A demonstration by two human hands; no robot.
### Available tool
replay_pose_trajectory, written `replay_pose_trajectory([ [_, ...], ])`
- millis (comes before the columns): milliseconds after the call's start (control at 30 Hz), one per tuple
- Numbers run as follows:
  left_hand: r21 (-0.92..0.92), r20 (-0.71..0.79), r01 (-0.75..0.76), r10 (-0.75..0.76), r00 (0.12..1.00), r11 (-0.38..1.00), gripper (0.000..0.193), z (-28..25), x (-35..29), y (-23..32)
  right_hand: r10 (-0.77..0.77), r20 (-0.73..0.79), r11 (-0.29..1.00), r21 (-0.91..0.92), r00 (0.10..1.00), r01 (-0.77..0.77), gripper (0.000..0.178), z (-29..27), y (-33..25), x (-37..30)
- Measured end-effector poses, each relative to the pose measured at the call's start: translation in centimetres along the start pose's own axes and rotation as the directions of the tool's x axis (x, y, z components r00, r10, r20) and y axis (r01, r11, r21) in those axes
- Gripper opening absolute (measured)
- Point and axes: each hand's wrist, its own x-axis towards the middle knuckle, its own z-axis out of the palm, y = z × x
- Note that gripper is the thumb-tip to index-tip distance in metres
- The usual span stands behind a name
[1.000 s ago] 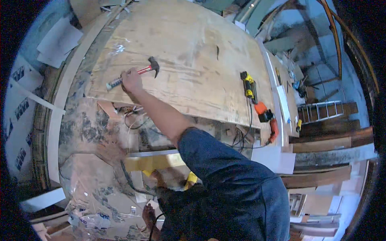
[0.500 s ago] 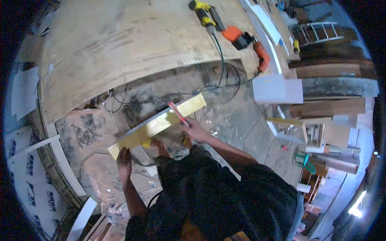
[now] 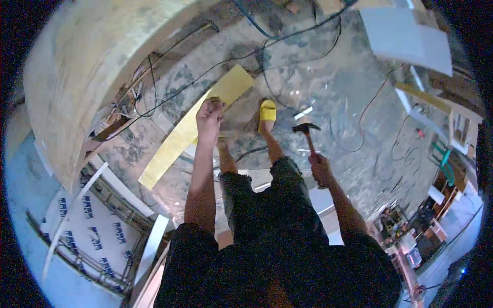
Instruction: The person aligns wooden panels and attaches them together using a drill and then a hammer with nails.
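Note:
My right hand [image 3: 321,170] is wrapped round the handle of a claw hammer [image 3: 306,128], low to the right of my legs. Its dark head points away from me, above the floor. My left hand [image 3: 209,120] is raised with its fingers curled together, in front of a long yellow board [image 3: 172,146]. Whatever may be between those fingers is too small or hidden. The board slants from lower left to upper right, and the hand covers part of its middle. Whether the hand touches the board I cannot tell.
A large pale wooden panel [image 3: 102,61] fills the upper left. Dark cables [image 3: 231,60] cross the stained floor. My foot in a yellow shoe [image 3: 267,110] stands right of the board. White panels [image 3: 405,38] lie at the upper right, and a green object [image 3: 443,164] at the right.
My left hand has left the board's near left end and risen over its middle. My right hand has moved away from the board to the right with the hammer. The view has shifted toward my feet.

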Motion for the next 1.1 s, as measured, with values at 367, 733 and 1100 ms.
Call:
replay_pose_trajectory([
  [367,0.155,0.008,0.027,-0.028,1.000,0.988,0.025,3.2,6.7,-4.2,0.475,0.121,0.618,0.659,0.871,-0.429,0.022,1.9,6.9,1.7],
  [733,0.737,0.132,-0.307,0.317,0.939,0.602,0.017,4.9,11.7,-1.9,0.326,0.129,0.792,0.503,0.936,-0.345,0.025,3.9,3.6,0.5],
  [1100,0.735,0.177,-0.413,0.436,0.882,0.537,0.016,5.1,12.7,-3.6,-0.084,0.013,0.893,0.446,0.996,0.069,0.015,0.0,-7.5,7.4],
])
